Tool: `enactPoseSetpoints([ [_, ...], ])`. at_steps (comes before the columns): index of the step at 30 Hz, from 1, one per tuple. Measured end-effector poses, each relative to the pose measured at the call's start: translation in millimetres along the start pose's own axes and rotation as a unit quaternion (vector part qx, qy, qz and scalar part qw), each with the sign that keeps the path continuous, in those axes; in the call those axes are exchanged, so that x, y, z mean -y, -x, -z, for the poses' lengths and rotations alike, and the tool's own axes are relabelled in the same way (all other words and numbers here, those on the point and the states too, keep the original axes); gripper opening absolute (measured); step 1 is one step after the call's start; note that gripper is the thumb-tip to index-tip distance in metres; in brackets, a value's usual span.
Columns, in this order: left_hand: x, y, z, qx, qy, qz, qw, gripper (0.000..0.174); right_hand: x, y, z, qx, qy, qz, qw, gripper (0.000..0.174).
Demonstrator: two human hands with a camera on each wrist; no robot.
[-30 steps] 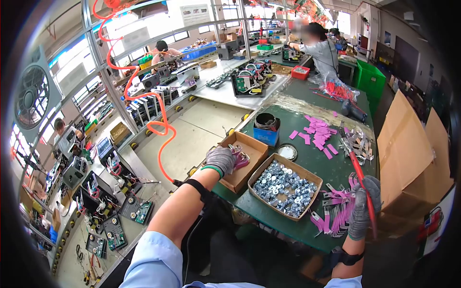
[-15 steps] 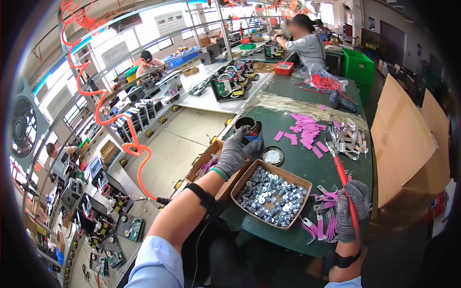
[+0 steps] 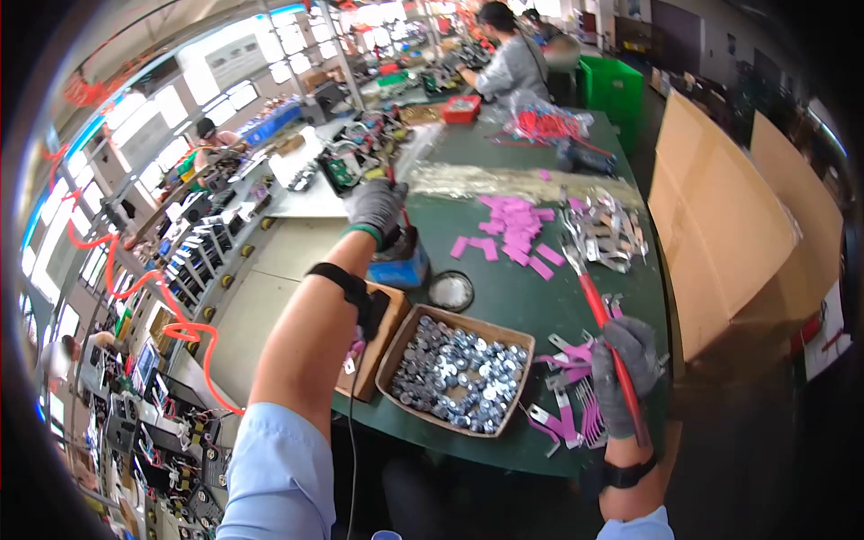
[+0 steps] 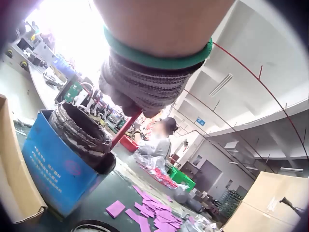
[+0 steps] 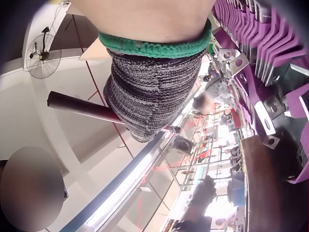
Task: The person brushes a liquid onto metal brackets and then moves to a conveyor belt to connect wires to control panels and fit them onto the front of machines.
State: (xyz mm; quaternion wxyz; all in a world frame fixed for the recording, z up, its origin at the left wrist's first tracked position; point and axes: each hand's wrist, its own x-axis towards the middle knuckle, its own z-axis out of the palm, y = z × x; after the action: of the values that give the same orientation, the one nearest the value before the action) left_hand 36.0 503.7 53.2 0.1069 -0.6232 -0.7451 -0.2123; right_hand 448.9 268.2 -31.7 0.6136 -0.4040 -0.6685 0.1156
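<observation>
Two gloved hands, two red handles

Left hand [image 3: 376, 209]: centre left of the head view. Fingers curled round a red stick [image 4: 124, 130], which slants to a black-crusted can [image 4: 87, 144] in a blue box [image 4: 60, 166].

Right hand [image 3: 628, 355]: lower right. Fingers curled round a red tool [image 3: 596, 301], its metal end up and to the left, near loose metal strips [image 3: 614, 236].

Around them: purple pieces [image 3: 515, 229], right of centre; purple-sleeved strips [image 3: 567, 409], lower right, beside the right hand; washers [image 3: 463, 373] in a shallow tray [image 3: 477, 326], lower centre; round lid [image 3: 451, 291], above the tray; carton [image 3: 392, 315], beneath the left forearm.

Hazards, as judged:
- Can and blue box: could tip if the stick is levered against the rim.
- Glove and purple pieces: could be smeared by black residue on the stick.
- Metal strips: could be scattered by a swing of the tool's metal end.
- Sleeved strips: could be dragged off the near edge by the right wrist.

Obscured: left fingertips, dark against glare; lower end of the stick, if inside the can; right fingertips, behind the glove in the wrist view; carton contents, mostly under the forearm; make of the tool's metal end, too small to tell.
</observation>
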Motion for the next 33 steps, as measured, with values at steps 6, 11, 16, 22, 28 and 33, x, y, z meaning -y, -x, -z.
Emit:
enactPoseSetpoints([
  [6,-35.4,48.6,50.7,0.059,-0.085,-0.047,0.993,0.045,5.1,-9.8,4.6,-0.047,0.060,0.044,0.996,0.034],
  [11,-134.9,172.4,76.4,0.223,0.003,-0.271,0.936,0.044,2.2,-9.7,7.0,-0.053,0.042,0.058,0.996,0.029],
  [16,-214.0,251.0,39.7,0.249,-0.056,-0.419,0.871,0.033,46.7,-6.7,44.2,-0.090,-0.103,0.022,0.990,0.027],
  [22,-232.8,249.4,28.6,0.291,-0.148,-0.394,0.859,0.036,76.4,32.6,117.6,-0.097,0.069,0.122,0.985,0.028],
  [28,-231.1,253.3,61.8,0.292,-0.119,-0.391,0.865,0.040,69.7,96.1,155.3,-0.101,0.070,0.056,0.991,0.029],
  [33,-222.8,258.2,63.5,0.352,0.171,-0.327,0.860,0.033,83.9,114.3,176.6,-0.122,0.047,0.009,0.991,0.032],
])
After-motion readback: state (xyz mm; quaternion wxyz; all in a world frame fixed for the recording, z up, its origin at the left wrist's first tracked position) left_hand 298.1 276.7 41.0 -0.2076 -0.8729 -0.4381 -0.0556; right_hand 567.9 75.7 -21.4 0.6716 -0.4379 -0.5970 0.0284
